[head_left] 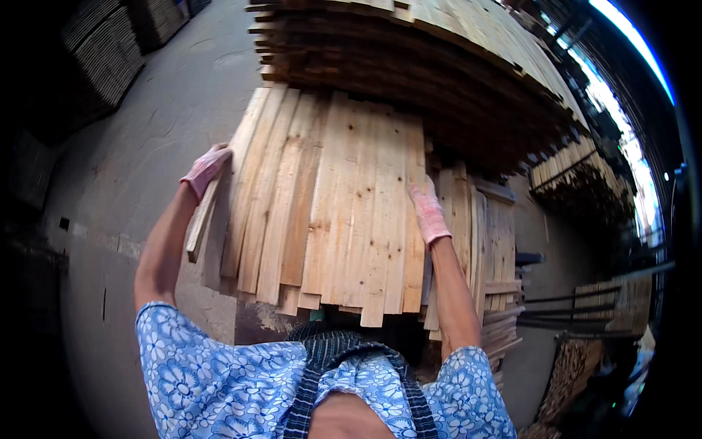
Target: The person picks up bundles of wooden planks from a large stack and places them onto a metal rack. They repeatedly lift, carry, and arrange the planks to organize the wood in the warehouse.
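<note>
A row of pale, knotty wooden boards lies side by side in front of me, their near ends uneven. On the left, my left hand, in a pink work glove, is closed on the outermost board, which is tilted on its edge beside the row. At the row's right edge is my right hand, gloved the same way. It grips the side of the rightmost board, with some of its fingers hidden along that edge.
A tall stack of boards rises just beyond the row. More boards lie to the right, past my right hand. Further lumber stacks stand at the far left and the right. Concrete floor extends on the left.
</note>
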`<state>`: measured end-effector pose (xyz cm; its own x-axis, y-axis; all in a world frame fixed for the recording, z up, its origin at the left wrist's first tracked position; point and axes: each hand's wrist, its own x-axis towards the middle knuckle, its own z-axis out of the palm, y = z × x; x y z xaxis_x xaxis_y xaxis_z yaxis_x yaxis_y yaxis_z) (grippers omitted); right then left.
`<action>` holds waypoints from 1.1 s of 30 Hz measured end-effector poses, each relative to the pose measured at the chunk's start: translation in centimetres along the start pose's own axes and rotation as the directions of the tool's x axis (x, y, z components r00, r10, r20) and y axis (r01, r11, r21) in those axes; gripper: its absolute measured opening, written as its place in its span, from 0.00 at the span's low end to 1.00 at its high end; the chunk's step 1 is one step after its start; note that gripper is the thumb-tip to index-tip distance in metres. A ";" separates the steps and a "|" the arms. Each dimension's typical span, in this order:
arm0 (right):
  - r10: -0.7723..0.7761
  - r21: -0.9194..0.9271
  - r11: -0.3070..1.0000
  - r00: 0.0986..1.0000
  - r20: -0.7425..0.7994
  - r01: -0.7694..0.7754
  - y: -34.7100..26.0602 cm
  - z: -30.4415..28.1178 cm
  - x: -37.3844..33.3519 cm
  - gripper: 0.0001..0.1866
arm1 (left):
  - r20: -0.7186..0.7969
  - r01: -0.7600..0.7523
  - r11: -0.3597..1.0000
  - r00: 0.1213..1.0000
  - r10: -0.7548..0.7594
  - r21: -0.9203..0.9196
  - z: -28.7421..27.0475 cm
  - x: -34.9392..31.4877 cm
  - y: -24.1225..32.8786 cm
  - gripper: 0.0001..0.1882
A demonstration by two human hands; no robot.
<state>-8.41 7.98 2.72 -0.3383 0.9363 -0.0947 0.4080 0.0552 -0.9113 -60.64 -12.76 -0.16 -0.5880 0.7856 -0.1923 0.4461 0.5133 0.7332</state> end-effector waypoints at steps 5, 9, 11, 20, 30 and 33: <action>0.008 0.005 1.000 0.998 0.057 -0.009 0.1 1.5 0.6 0.44 | 0.033 0.078 0.960 0.997 -0.071 -0.270 -2.9 2.4 -5.9 0.29; -0.006 -0.392 0.919 0.996 0.092 0.042 -0.2 -3.7 0.5 0.42 | -0.273 -0.016 0.999 0.962 0.004 -0.041 -3.6 -0.1 -2.6 0.29; 0.025 -0.601 0.797 0.998 -0.065 -0.060 0.4 -8.9 -0.4 0.44 | -0.291 -0.137 0.979 0.953 0.089 -0.150 -4.7 -2.0 -1.3 0.27; 0.361 -0.538 0.719 0.898 -0.252 -0.440 11.6 -18.7 -6.2 0.51 | -0.139 -0.388 0.864 0.883 0.448 0.320 9.4 -15.3 18.7 0.26; 0.231 -0.371 0.905 0.973 0.020 -0.208 18.1 -24.0 -3.0 0.47 | -0.109 -0.222 0.626 0.889 0.446 0.747 15.3 -14.3 15.5 0.27; 0.093 -0.536 0.844 0.990 0.107 -0.021 24.3 -28.0 -1.9 0.43 | -0.058 -0.277 0.653 0.895 0.443 0.705 16.8 -13.3 18.0 0.25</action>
<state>25.91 17.28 -8.05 -0.3879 0.8948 -0.2210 0.8057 0.2127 -0.5527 -33.47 -8.21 4.62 -0.3680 0.9101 0.1906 0.9298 0.3610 0.0720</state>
